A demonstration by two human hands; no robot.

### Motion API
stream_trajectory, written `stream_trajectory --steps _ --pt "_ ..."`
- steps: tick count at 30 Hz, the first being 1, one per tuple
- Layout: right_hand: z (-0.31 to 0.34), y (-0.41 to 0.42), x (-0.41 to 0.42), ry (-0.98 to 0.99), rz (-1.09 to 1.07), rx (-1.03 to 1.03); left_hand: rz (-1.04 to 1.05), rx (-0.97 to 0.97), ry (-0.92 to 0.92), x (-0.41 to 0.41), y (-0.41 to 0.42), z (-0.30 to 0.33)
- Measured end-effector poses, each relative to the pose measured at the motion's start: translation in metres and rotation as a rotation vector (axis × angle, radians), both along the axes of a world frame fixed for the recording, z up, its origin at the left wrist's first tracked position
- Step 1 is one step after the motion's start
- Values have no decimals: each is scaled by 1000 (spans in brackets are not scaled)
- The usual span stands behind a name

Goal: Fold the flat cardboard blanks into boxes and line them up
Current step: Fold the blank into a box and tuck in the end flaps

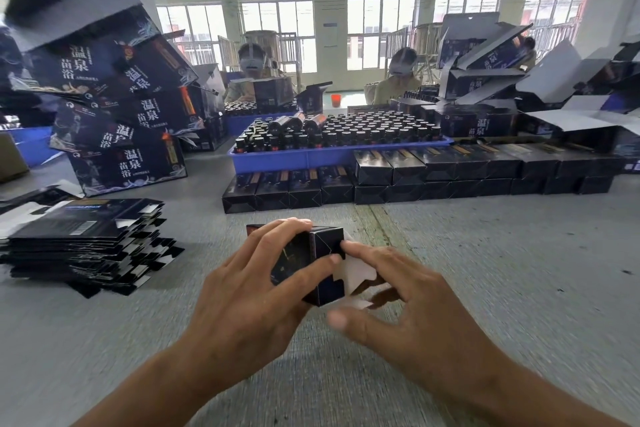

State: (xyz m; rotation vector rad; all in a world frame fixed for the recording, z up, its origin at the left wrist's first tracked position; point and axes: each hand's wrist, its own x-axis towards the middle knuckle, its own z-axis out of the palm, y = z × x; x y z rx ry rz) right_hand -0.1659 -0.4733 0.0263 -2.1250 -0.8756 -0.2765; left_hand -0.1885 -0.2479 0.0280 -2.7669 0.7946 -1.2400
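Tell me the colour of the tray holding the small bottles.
Blue: the tray shows best in the head view.

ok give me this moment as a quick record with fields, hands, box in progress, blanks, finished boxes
left hand: left hand grips the half-folded box, fingers over its top
right hand: right hand with fingers on the box's end, at the white end flaps
box state: body squared up, end flaps not yet tucked
blanks: stack of flat blanks on the table, to the person's left
finished boxes: rows of folded boxes lined up ahead, partly two high
behind them: blue tray of bottles
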Motion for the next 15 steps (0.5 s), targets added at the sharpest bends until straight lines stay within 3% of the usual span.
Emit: stream_trajectory --steps 3,10,15 --pt "1 -1 1 -29 11 -34 1 -15 27 2 2 -2" --pt "0 2 0 -58 -76 182 -50 18 11 -1 -4 0" --pt "-3 3 -1 -96 -131 160 -51 58 -26 -3 -7 2"
